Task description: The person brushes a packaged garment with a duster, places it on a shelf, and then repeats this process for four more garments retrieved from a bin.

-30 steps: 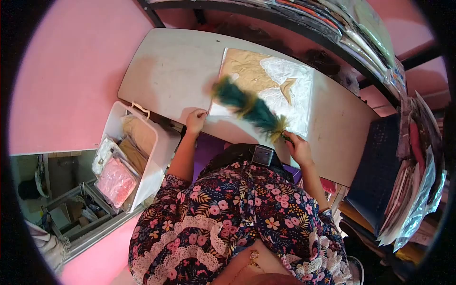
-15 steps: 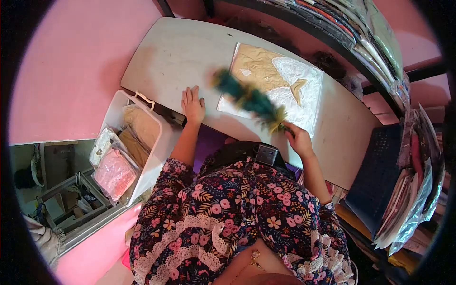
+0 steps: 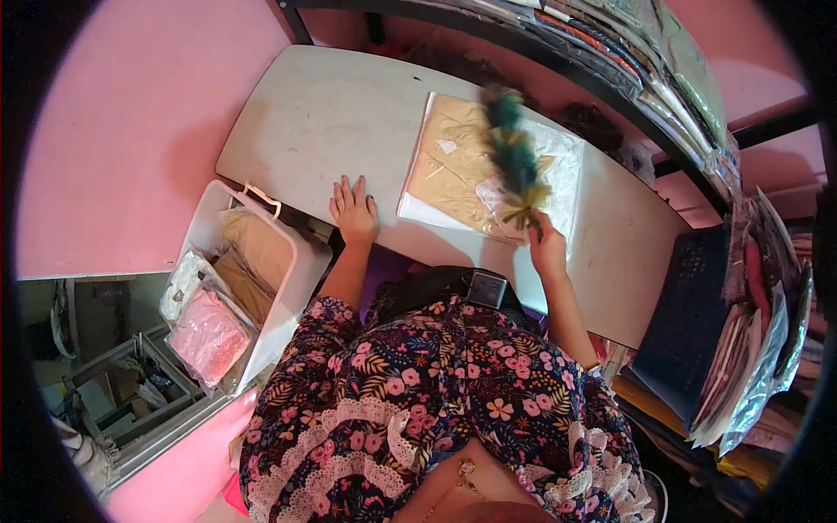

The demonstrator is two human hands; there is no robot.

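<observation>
My right hand is closed round the lower end of a green and yellow duster. The duster is blurred by motion and slants up and away over a packaged garment. That garment is tan with white lace, lies flat in clear plastic, and is partly hidden behind the duster. My left hand rests flat near the table's front edge, fingers spread, holding nothing. It is to the left of the package and apart from it.
The grey table stands against a pink wall. At the left is a white bin with bagged clothes, including a pink packet. A shelf of folded packets runs along the back. A dark blue basket stands at the right.
The duster has swung from pointing left to pointing up and away, across the package's right part. My right hand has stayed nearly in place. My left hand still rests on the table.
</observation>
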